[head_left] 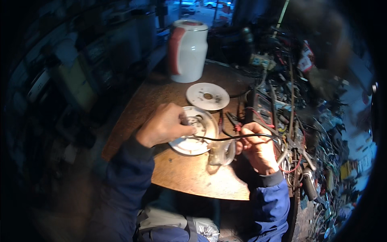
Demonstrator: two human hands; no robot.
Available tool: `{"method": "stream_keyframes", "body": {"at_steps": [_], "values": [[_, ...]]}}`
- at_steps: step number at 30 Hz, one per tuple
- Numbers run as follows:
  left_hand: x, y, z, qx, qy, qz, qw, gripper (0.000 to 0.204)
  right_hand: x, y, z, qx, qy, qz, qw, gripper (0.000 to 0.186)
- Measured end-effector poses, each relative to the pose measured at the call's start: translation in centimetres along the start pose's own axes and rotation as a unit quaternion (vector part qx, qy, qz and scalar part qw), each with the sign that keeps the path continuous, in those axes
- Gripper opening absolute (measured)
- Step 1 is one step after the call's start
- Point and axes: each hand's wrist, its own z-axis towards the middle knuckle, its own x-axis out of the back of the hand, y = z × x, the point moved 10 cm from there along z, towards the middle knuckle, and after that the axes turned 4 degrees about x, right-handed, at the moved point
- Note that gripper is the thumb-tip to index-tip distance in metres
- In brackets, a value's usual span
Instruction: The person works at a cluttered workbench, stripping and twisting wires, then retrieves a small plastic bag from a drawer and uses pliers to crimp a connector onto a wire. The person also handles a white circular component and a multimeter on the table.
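A black cord (225, 138) runs between my two hands across the round white base (189, 150) on the wooden table. My left hand (163, 126) is closed in a pinch over the base's recessed inside, where the cord's end meets my fingertips; the exact grip is partly hidden. On the right, my right hand (258, 148) has its fingers closed around the cord. Against its fingertips stands a clear, yellowish round plastic piece (219, 155). Just beyond the base lies a white disc (213, 101) with a hole in its centre and dark smudges.
A white kettle-like jug (191, 54) with a red handle stands at the far end of the table (133, 109). Pliers with red grips (234, 122) lie beyond my right hand, beside a dark multimeter (263, 105). Tangled wires, tools and parts (318, 161) crowd the right side.
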Motion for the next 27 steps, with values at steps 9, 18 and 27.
{"method": "stream_keyframes", "body": {"at_steps": [9, 18, 27], "values": [[0.9, 1.5, -1.4, -0.037, 0.118, 0.004, 0.992, 0.026, -0.8, 1.3, 0.1, -0.050, -0.056, -0.084, 0.994, 0.017], [1.4, 2.6, -0.9, -0.182, 0.221, -0.084, 0.954, 0.012, -0.9, -1.4, -3.6, 0.090, -0.041, -0.302, 0.948, 0.015], [1.3, 1.6, 0.0, -0.221, 0.185, -0.317, 0.904, 0.006, -9.1, -10.4, -11.0, 0.375, -0.219, -0.484, 0.760, 0.019]]}}
